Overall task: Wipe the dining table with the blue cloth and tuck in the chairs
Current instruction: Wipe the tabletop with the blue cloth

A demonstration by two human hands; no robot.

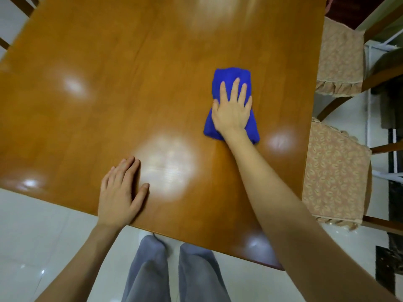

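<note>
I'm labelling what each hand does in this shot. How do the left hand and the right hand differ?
The left hand rests flat on the bare wood of the dining table by its near edge. The right hand presses on the blue cloth, further in. The left hand's fingers lie close together, while the right hand's fingers are slightly spread. Both hands are palm down with straight fingers, gripping nothing.

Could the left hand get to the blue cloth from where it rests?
Probably yes: only bare table lies between the left hand and the blue cloth, though the right hand presses flat on it.
</note>
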